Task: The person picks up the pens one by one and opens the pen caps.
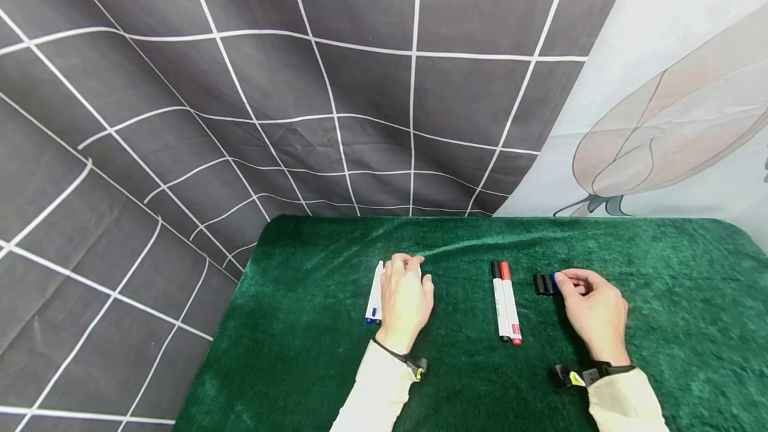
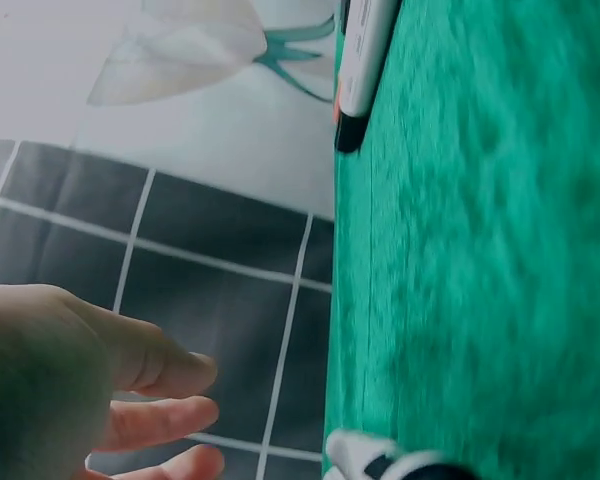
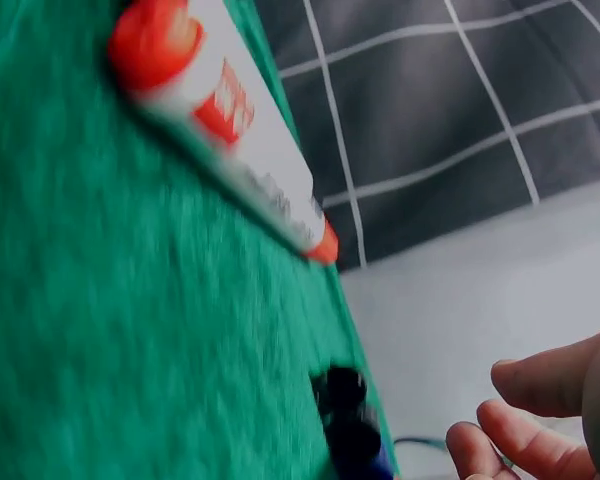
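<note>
My left hand [image 1: 407, 299] is over white markers [image 1: 375, 295] on the green cloth, one with a blue end, one with a dark end. The hand partly hides them. In the left wrist view its fingers [image 2: 170, 412] are loosely bent with nothing between them, above a white-and-black marker tip [image 2: 380, 458]. My right hand [image 1: 594, 312] is beside a row of small caps: black caps [image 1: 542, 284] and a blue cap [image 1: 555, 281]. Its thumb overlaps the blue cap in the head view. In the right wrist view the fingertips [image 3: 525, 385] look apart from the caps, holding nothing.
Between the hands, a black-capped marker [image 1: 500, 305] and a red-capped marker [image 1: 511, 305] lie side by side. The green cloth [image 1: 300, 365] covers the table. Behind its far edge hang a grey grid curtain [image 1: 372, 85] and a pale curtain with a printed flower [image 1: 636, 152].
</note>
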`<state>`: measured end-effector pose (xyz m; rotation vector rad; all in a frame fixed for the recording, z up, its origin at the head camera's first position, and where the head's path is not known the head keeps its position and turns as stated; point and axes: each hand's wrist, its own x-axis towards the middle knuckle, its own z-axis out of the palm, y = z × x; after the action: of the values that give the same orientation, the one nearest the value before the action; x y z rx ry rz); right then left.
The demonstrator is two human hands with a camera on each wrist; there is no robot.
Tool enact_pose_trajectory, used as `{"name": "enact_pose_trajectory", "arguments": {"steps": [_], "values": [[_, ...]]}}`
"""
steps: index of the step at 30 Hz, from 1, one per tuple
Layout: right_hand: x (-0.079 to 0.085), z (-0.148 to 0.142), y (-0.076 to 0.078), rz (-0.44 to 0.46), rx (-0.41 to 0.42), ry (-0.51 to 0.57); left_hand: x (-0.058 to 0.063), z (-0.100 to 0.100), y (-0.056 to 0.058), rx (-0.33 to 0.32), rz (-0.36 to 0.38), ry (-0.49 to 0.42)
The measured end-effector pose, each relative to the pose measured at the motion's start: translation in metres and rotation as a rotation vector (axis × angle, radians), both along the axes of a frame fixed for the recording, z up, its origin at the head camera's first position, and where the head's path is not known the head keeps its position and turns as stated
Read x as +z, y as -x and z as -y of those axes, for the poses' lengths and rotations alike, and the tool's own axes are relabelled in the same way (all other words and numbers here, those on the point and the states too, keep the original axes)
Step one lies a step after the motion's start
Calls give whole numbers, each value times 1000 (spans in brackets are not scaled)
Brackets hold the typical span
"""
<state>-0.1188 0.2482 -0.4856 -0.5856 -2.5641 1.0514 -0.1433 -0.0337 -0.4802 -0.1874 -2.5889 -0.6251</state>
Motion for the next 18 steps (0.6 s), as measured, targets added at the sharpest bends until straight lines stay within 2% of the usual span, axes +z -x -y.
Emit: {"name": "enact_pose_trajectory", "arguments": {"steps": [3,8,18], "values": [[2,10,-1,-20,25,2,0,-8,-5,-45,-13,25],[3,23,-3,-50,64,-4,-6,-23,-14,-163,-27,104],[6,32,-4,-65,93,-3,-9,-40,-25,-351,30,291]]}}
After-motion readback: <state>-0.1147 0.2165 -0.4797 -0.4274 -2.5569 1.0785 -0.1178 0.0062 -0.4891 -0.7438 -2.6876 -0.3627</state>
